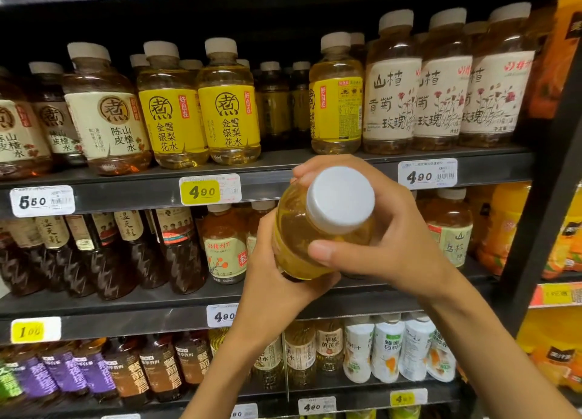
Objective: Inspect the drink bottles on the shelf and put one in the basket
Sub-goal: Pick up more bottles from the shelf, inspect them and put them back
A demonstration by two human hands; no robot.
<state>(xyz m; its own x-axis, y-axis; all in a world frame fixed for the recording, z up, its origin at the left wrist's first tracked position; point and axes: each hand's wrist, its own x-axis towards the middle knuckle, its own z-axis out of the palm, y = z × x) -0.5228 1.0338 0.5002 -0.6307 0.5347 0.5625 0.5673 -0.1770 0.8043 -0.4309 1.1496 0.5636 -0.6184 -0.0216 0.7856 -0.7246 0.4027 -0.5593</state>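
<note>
1. Holding a yellow drink bottle [302, 229] in both hands, I have it in front of the shelf [126, 195], tipped so its white cap [340, 199] points up at me.
2. My left hand [277, 280] cups the bottle from below. Its fingers are curled round the far side, so I cannot see the tips.
3. My right hand [387, 239] wraps round the top part. The thumb [327, 252] presses the near side just under the cap, and the other fingers [310, 169] curl over the far side.
4. Both sets of fingers are closed on the bottle, not wide open.
5. I think I am at the looking part of the job. The bottle is off the shelf and in the air, and the label side faces away from me.
6. I cannot see the basket anywhere, so I do not know which way it is.
7. What could go wrong: the bottle looks smooth and heavy with drink. If I let go with one hand while it is tipped, it could slip and fall.
8. If I turn it to read the label, my hand could bump the price tag [427, 174] just behind it.
9. Reaching down for a basket without looking could make me drop the bottle beside it.
</note>
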